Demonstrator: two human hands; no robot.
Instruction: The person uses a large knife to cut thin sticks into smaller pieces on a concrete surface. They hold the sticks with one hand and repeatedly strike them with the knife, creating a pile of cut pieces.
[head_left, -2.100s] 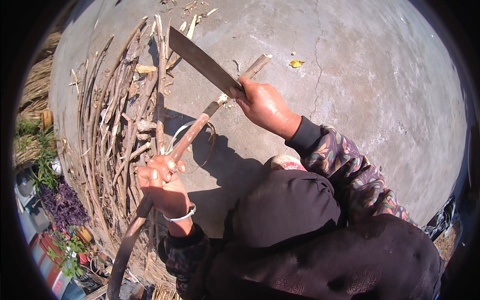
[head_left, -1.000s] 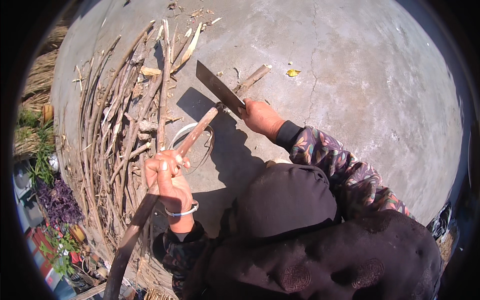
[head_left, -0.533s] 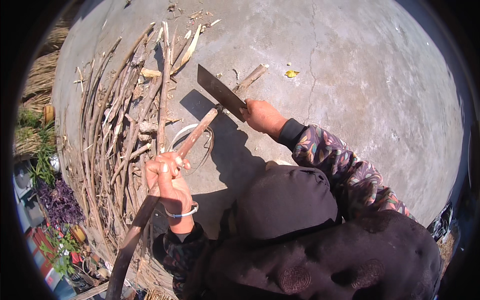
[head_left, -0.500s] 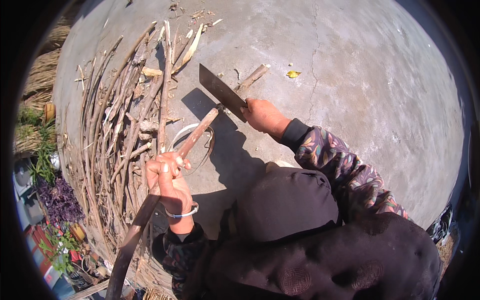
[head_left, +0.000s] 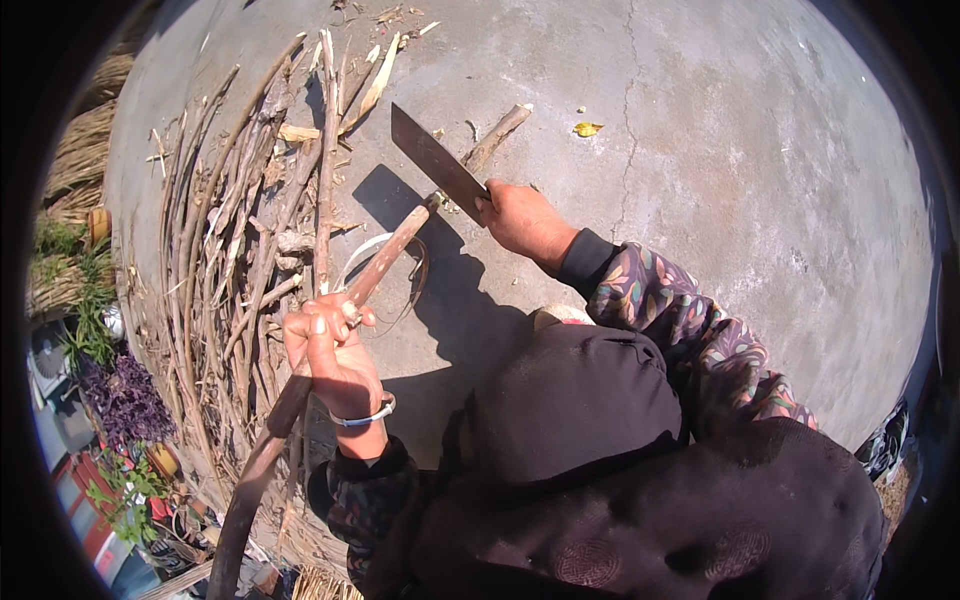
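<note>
My left hand (head_left: 335,365) is closed around a thick brown branch (head_left: 262,460), which runs from the lower left up toward the middle of the view. A pale ring sits on that wrist. My right hand (head_left: 525,222) grips a cleaver-like chopping knife (head_left: 437,165), its dark, straight-edged blade pointing up and left. The branch's upper end is close to the blade's lower edge; I cannot tell whether they touch. Just beyond the blade, a short piece of branch (head_left: 498,138) lies on the concrete, partly hidden by the knife. The knife's handle is mostly covered by my fingers.
A long pile of sticks (head_left: 225,220) lies along the left. A pale looped strip (head_left: 365,255) is beside the held branch. Potted plants (head_left: 122,400) and straw bundles (head_left: 85,160) line the far left. A yellow leaf (head_left: 588,129) rests on the concrete floor (head_left: 740,200).
Knife, right hand and branch sit slightly higher and further left in the view. The floor things have shifted similarly. Both grips stay the same.
</note>
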